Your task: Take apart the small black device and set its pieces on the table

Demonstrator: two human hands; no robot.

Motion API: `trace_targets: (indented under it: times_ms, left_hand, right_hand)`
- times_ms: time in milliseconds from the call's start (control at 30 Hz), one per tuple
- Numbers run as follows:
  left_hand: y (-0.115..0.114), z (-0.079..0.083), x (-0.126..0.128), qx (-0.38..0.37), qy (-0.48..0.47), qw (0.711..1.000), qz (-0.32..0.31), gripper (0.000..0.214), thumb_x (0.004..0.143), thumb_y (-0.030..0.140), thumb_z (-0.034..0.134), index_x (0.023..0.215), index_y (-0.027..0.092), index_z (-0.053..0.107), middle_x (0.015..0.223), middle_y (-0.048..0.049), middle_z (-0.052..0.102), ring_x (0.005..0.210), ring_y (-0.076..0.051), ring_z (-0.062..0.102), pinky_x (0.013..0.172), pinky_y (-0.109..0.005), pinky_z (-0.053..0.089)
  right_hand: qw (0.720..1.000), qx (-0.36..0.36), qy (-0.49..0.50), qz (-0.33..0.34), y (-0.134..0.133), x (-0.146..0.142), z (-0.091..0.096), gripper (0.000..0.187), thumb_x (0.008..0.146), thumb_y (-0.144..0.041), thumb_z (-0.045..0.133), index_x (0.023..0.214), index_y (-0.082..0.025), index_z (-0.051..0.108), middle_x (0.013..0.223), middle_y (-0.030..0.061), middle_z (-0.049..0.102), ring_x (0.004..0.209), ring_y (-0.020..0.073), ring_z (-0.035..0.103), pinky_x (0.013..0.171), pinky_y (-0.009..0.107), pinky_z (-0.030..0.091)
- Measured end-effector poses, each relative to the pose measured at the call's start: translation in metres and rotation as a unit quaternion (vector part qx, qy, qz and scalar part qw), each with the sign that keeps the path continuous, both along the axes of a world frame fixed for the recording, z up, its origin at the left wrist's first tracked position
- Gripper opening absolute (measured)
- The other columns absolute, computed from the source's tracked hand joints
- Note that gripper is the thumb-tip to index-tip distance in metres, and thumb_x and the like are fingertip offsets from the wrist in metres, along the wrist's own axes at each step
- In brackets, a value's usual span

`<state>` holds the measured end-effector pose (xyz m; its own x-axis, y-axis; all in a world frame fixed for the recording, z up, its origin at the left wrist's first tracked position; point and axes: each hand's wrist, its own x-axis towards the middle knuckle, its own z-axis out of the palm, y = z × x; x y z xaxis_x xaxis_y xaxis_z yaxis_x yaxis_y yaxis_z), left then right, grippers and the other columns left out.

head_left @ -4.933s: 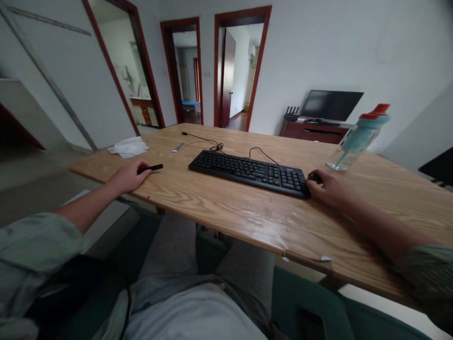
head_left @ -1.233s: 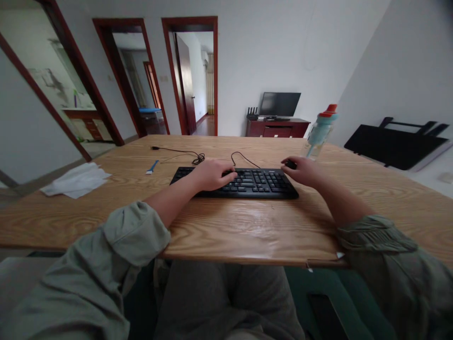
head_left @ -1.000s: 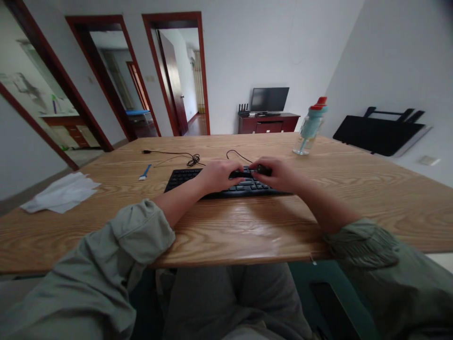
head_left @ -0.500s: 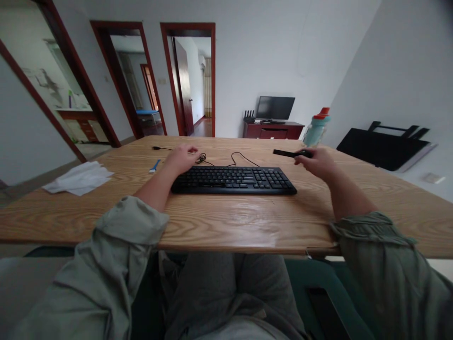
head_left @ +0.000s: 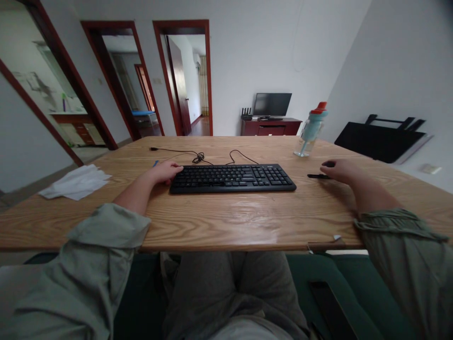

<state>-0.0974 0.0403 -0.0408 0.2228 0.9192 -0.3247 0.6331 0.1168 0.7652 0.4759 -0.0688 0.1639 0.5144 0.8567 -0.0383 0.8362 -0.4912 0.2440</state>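
A black keyboard [head_left: 233,179] lies flat on the wooden table in front of me. My left hand [head_left: 166,172] is closed at its upper left corner, thumb and fingers pinching that end. A blue tool [head_left: 155,163] is mostly hidden behind this hand. To the right of the keyboard, my right hand [head_left: 338,170] is low over the table, fingers closed around a slim black tool [head_left: 317,176]. One thin end of the tool points left, close to the tabletop; its exact kind is unclear. The keyboard's black cable [head_left: 198,157] lies loosely coiled behind it.
Crumpled white tissue [head_left: 76,182] lies at the table's left. A clear bottle [head_left: 309,132] with a red-orange lid stands at the back right. A dark phone [head_left: 331,307] rests on the green seat beside my right thigh. The wooden table's [head_left: 226,222] front edge is near my lap.
My left hand has moved left and nearer, from above the cable to the keyboard's corner. My right hand has moved right and down with the black tool, away from the bottle.
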Motion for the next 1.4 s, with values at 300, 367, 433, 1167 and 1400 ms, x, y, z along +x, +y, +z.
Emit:
trace_targets:
  times_ms: [300,367,433,1167,1400]
  left_hand:
    - [-0.004,0.002,0.005,0.019,0.030,0.999,0.010,0.059,0.083,0.056,0.063,0.130,0.020,0.062,0.102,-0.0123,0.074,0.077,-0.024,0.070,0.055,-0.029,0.051]
    - [-0.005,0.003,0.007,0.028,0.045,0.999,0.004,0.061,0.082,0.059,0.062,0.129,0.019,0.062,0.103,-0.0135,0.075,0.077,-0.026,0.071,0.057,-0.032,0.053]
    - [-0.005,0.003,0.009,0.055,0.077,0.995,0.001,0.062,0.081,0.060,0.063,0.127,0.019,0.063,0.105,-0.0141,0.075,0.082,-0.027,0.071,0.063,-0.033,0.054]
    - [-0.016,0.014,0.037,0.142,0.055,0.987,-0.046,0.070,0.084,0.060,0.061,0.144,0.024,0.051,0.132,-0.0098,0.067,0.113,-0.027,0.067,0.093,-0.032,0.053]
    - [-0.015,0.017,0.051,0.163,0.067,0.983,-0.059,0.066,0.084,0.054,0.062,0.142,0.023,0.052,0.136,-0.0106,0.065,0.121,-0.028,0.063,0.103,-0.035,0.049]
  right_hand:
    - [0.999,-0.019,0.022,0.013,0.007,0.006,-0.018,0.013,0.087,-0.019,0.058,0.086,-0.013,0.069,0.096,0.0193,0.070,0.077,0.0234,0.059,0.072,0.035,0.044]
    - [1.000,-0.002,0.014,-0.002,0.010,0.014,-0.019,0.011,0.086,-0.018,0.059,0.086,-0.012,0.068,0.097,0.0210,0.069,0.080,0.0253,0.061,0.073,0.036,0.045]
    - [1.000,0.015,-0.002,-0.027,0.011,0.019,-0.019,0.013,0.083,-0.017,0.062,0.092,-0.011,0.069,0.099,0.0220,0.068,0.086,0.0278,0.062,0.074,0.037,0.045]
    - [0.996,-0.040,-0.030,0.074,0.024,-0.116,-0.047,0.063,0.095,-0.061,0.039,0.110,-0.009,0.073,0.114,0.0246,0.070,0.101,0.0344,0.069,0.083,0.041,0.052]
    - [0.999,-0.016,-0.014,0.048,0.023,-0.101,-0.037,0.058,0.093,-0.057,0.047,0.113,-0.008,0.071,0.112,0.0238,0.070,0.102,0.0341,0.068,0.082,0.040,0.051]
